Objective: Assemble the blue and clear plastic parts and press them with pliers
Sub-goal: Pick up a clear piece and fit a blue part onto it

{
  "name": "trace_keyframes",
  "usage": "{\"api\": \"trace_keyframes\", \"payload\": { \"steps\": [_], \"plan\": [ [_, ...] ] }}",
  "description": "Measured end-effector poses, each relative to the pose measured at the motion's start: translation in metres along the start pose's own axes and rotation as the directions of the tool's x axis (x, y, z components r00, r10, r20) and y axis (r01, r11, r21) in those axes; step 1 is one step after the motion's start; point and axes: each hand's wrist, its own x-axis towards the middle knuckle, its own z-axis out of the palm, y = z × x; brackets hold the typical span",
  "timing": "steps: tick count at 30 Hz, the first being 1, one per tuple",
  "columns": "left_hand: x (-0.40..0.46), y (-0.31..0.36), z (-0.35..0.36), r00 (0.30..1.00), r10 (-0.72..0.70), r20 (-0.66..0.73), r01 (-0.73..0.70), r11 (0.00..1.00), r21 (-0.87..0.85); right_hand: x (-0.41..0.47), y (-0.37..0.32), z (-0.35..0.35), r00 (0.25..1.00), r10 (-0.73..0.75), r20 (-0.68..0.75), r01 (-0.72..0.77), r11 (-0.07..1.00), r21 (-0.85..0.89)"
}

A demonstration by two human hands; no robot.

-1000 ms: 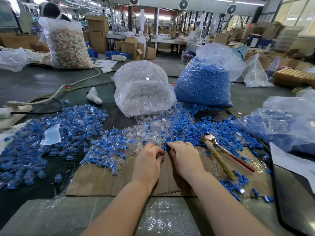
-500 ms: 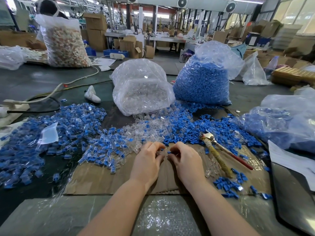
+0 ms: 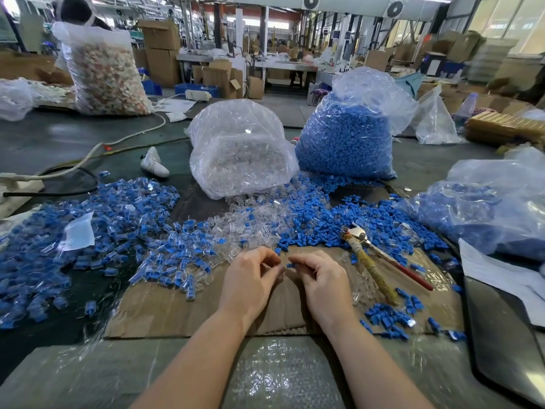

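Surface: cardboard [image 3: 165,308]
Left hand [image 3: 250,278]: fingers curled, contents hidden
Right hand [image 3: 321,278]: pinches blue part [image 3: 290,265]
Pliers [image 3: 371,261]: lying right

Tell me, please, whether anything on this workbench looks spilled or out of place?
Yes. Clear parts and blue parts have spilled from the mouths of the two bags into one mixed heap. A white shoe lies on the bench left of the clear bag, which seems odd among the parts.
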Motion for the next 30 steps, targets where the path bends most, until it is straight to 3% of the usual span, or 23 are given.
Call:
{"api": "trace_keyframes", "payload": {
  "steps": [10, 30],
  "plan": [
    [0.0009, -0.002, -0.0017, 0.989, -0.136, -0.051, 0.126, 0.979, -0.162, -0.0019, 0.0009, -0.0002, 0.998, 0.055, -0.025, -0.052, 0.994, 0.092],
    [0.0008, 0.004, -0.0072, 0.98, -0.17, 0.101, 0.194, 0.928, -0.317, -0.0049, 0.0, 0.0039, 0.995, -0.098, 0.005, 0.098, 0.988, -0.119]
  ]
}}
